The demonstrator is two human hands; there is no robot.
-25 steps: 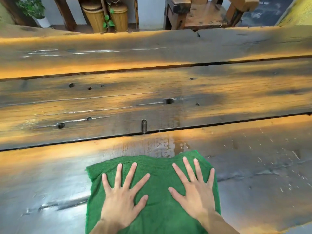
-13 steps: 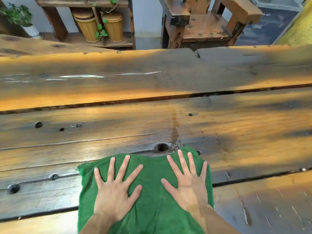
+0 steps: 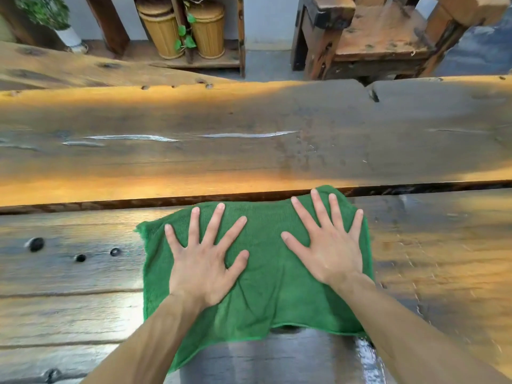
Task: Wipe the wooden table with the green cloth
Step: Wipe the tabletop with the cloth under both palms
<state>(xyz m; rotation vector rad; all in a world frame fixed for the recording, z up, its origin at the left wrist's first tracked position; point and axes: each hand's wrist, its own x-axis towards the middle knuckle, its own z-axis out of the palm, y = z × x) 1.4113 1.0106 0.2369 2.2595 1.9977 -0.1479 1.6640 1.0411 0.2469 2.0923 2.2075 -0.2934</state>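
Observation:
A green cloth [image 3: 266, 289] lies spread flat on the wooden table [image 3: 249, 156], which is made of long dark planks with gaps between them. My left hand [image 3: 202, 259] presses palm-down on the cloth's left half, fingers spread wide. My right hand [image 3: 329, 242] presses flat on its right half, fingers spread too. The cloth's far edge reaches the gap between the middle plank and the far plank. A wet sheen shows on the wood just behind the cloth's near edge.
Several dark holes [image 3: 36, 243] mark the plank left of the cloth. Beyond the table's far edge stand a wooden chair [image 3: 382, 37], two wicker baskets [image 3: 182, 29] on a low shelf, and a potted plant [image 3: 47, 12].
Both hands have pushed the cloth away from me across the planks, from the near plank up to the gap before the far plank. A damp trail lies behind it.

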